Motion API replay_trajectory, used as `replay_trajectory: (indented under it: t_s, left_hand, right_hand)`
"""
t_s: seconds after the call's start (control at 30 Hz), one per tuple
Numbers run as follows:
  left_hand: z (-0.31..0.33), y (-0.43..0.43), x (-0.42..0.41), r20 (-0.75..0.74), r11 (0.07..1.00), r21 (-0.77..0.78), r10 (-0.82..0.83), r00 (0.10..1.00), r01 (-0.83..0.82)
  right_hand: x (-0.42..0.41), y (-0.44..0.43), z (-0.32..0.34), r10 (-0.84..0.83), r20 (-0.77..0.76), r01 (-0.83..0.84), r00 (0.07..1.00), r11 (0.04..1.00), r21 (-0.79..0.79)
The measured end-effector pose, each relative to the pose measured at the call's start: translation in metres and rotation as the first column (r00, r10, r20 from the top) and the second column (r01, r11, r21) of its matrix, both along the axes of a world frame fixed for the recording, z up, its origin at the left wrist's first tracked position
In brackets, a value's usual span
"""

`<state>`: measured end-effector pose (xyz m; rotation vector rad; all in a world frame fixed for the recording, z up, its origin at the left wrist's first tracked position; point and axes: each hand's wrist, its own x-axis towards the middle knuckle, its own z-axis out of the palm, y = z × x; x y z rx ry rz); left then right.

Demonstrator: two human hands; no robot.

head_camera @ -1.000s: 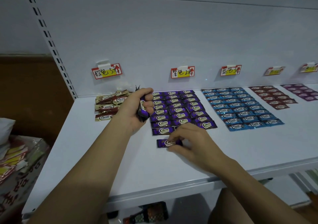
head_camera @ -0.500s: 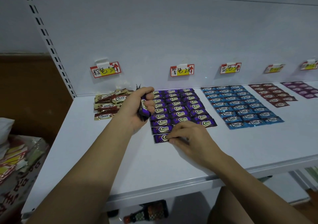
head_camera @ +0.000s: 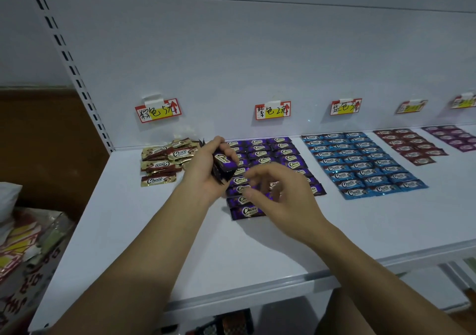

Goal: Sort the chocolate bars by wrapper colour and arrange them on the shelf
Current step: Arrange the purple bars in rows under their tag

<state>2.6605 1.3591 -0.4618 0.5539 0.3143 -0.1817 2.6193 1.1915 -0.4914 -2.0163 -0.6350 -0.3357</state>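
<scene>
Lifted off the purple foil-wrapped chocolate bar [head_camera: 248, 211], which lies just beneath its loosely spread, empty fingers, the right hand [head_camera: 278, 193] seems bound for fresh supply. Just beside its fingertips, the left hand [head_camera: 206, 172] grips, fingers curled, a stack of purple bars [head_camera: 225, 166].

Purple chocolate bars [head_camera: 268, 159] gridded flat on shelf [head_camera: 154, 231].

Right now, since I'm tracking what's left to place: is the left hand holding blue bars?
No, the left hand grips a bunch of purple bars, not blue ones.
</scene>
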Motion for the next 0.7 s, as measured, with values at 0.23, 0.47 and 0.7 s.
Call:
replay_trajectory:
  t_s: [0.23, 0.47, 0.7]
  left_hand:
    - [-0.003, 0.0, 0.004, 0.07, 0.995, 0.077, 0.055, 0.996, -0.061]
    - [-0.001, 0.008, 0.007, 0.072, 0.995, -0.035, 0.1, 0.992, -0.097]
    - [0.001, 0.007, 0.006, -0.048, 0.993, 0.086, 0.08, 0.996, -0.076]
  right_hand:
    - [0.036, 0.042, 0.023, -0.065, -0.106, 0.068, 0.992, 0.997, 0.033]
    - [0.051, 0.042, 0.017, -0.065, -0.129, 0.092, 0.989, 0.971, 0.219]
    - [0.04, 0.017, 0.027, 0.009, -0.226, 0.083, 0.974, 0.916, 0.393]
